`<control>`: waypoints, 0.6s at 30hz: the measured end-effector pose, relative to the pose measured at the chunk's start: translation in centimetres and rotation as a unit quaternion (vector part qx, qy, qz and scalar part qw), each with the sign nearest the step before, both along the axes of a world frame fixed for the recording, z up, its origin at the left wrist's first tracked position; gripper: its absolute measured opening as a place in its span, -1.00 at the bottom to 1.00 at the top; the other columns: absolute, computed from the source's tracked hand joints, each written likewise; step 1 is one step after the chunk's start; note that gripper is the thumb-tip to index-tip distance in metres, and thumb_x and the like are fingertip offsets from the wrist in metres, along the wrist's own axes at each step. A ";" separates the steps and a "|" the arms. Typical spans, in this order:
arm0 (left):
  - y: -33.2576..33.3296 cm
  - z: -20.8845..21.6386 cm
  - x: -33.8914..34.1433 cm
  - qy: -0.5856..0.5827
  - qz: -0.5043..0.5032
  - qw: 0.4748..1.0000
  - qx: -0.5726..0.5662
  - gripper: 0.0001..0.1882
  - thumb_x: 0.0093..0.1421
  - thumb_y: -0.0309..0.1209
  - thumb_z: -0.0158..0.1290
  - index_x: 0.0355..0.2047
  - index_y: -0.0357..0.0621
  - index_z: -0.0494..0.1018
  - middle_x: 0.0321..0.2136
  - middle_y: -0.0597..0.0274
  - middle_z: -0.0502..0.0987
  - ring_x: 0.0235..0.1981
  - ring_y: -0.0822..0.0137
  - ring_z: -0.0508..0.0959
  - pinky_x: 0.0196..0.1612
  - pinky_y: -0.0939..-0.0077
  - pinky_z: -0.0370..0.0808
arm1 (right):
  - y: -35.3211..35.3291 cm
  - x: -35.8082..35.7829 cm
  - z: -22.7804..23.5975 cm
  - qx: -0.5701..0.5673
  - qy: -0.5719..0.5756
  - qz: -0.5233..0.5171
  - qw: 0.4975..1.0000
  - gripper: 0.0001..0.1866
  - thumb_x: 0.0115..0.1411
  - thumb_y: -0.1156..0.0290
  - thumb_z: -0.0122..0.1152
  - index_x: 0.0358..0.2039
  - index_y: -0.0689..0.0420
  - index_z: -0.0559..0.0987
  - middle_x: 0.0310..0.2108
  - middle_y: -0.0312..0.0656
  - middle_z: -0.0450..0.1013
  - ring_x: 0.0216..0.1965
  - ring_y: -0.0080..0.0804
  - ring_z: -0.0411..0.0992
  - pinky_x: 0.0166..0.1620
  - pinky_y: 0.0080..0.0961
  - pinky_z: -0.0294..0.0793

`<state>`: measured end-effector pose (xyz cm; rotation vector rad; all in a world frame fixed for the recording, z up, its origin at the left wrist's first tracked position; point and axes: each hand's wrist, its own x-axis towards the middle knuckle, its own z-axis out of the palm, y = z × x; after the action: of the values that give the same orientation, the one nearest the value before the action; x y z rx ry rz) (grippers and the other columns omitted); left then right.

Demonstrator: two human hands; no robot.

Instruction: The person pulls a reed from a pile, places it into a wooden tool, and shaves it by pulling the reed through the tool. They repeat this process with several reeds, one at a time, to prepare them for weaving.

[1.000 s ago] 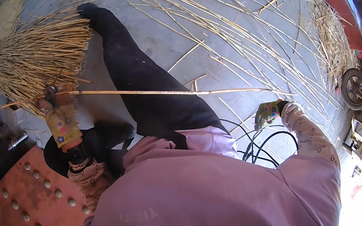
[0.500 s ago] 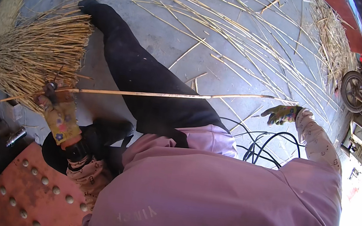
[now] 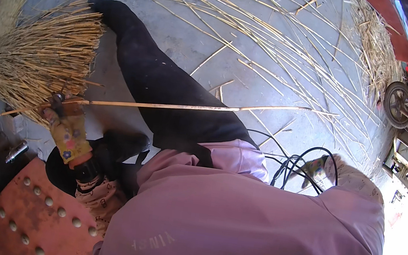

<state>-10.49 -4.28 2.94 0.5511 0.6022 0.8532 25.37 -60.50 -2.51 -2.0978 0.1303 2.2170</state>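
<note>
Moved nearer since the earlier frame: right hand in a green-and-yellow patterned glove (image 3: 313, 170), now close to looped black cables (image 3: 323, 148) — blurred, grip cannot be told. Left hand in a yellow floral glove (image 3: 68, 131) pinches a long, thin tan stalk (image 3: 191, 107) — spanning left to right above the black-trousered leg (image 3: 142, 49), beside a thick straw-coloured stalk bundle (image 3: 46, 56).
</note>
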 end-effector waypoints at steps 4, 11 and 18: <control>0.9 -1.1 -0.1 -0.015 -0.011 0.999 -0.027 -0.71 0.12 -0.23 -0.09 -0.21 -0.12 0.36 -0.29 0.22 0.43 -0.24 0.22 0.37 -0.13 0.28 0.34 | -1.2 -0.6 -0.4 -0.007 -0.016 -0.018 1.000 -0.75 -0.01 0.39 0.06 -0.29 0.19 0.47 -0.42 -0.16 0.44 -0.47 -0.48 0.39 -0.43 -0.55 0.41; 0.7 -0.8 -0.8 -0.003 0.061 0.998 -0.002 -0.67 0.13 -0.21 -0.12 -0.16 -0.12 0.32 -0.28 0.21 0.40 -0.24 0.24 0.37 -0.12 0.31 0.33 | 0.9 -2.3 -1.2 0.044 -0.077 -0.092 0.992 -0.81 -0.02 0.45 0.04 -0.37 0.23 0.49 -0.49 -0.14 0.45 -0.51 -0.45 0.42 -0.46 -0.56 0.42; 0.5 -1.0 0.0 -0.040 0.091 0.994 0.043 -0.65 0.10 -0.17 -0.07 -0.20 -0.14 0.32 -0.27 0.21 0.39 -0.23 0.25 0.37 -0.13 0.37 0.34 | 7.2 -1.9 -4.0 0.201 -0.283 -0.134 0.928 -0.88 -0.02 0.50 0.03 -0.50 0.28 0.49 -0.56 -0.17 0.46 -0.56 -0.49 0.40 -0.58 -0.63 0.36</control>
<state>-10.53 -3.77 1.97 0.5422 0.5493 1.0728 23.46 -53.33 -6.49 -2.2103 -0.0716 1.2858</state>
